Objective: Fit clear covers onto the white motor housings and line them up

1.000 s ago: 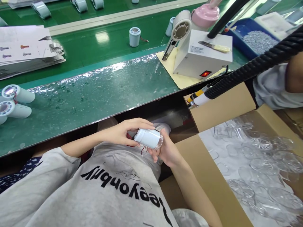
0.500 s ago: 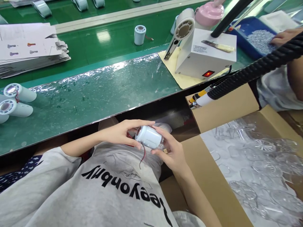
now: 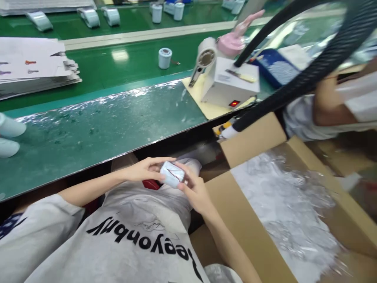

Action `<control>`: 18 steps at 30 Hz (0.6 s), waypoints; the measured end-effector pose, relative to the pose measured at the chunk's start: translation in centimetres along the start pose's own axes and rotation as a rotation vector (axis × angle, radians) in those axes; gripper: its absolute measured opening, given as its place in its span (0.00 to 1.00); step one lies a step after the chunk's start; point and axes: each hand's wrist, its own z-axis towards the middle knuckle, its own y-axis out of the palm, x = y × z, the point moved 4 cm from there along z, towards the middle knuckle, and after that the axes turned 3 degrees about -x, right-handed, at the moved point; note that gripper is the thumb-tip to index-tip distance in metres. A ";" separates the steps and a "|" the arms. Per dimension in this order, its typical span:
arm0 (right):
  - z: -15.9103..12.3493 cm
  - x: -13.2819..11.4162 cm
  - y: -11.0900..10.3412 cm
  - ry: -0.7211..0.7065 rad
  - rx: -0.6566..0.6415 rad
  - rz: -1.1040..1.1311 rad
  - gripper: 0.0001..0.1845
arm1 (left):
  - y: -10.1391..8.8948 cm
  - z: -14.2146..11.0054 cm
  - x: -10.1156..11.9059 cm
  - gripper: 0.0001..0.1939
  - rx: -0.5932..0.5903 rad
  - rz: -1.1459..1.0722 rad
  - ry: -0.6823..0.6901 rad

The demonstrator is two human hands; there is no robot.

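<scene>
Both my hands hold a small pale-blue cylindrical part (image 3: 172, 174) with a thin red wire across it, just below the bench edge and above my lap. My left hand (image 3: 144, 169) grips its left end with curled fingers. My right hand (image 3: 194, 190) wraps the right end from below and beside. The view is smeared by motion.
A green bench (image 3: 103, 118) lies ahead with similar cylinders at its left edge (image 3: 8, 135) and one standing farther back (image 3: 165, 58). A white box-shaped machine (image 3: 228, 82) stands at the right, under a black corrugated hose (image 3: 309, 74). A cardboard box of clear plastic parts (image 3: 282, 196) is at my right. Another person (image 3: 332, 106) sits beyond it.
The part has been turned in my hands so that its wire lies across the top. The camera has swung, shifting the whole scene left and blurring it.
</scene>
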 end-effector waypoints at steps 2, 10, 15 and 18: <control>0.6 0.8 -1.5 -0.001 0.037 -0.091 0.35 | -1.8 0.3 1.2 0.40 0.080 0.159 -0.076; -6.0 4.4 -21.9 0.224 0.986 -0.429 0.40 | -20.9 3.9 18.4 0.38 1.033 1.319 -0.255; -7.1 6.0 -26.7 0.299 1.093 -0.538 0.40 | -25.8 5.0 20.0 0.57 1.067 1.156 -0.358; -5.1 6.3 -27.7 0.302 1.067 -0.610 0.40 | -25.2 5.2 19.0 0.57 1.014 1.153 -0.277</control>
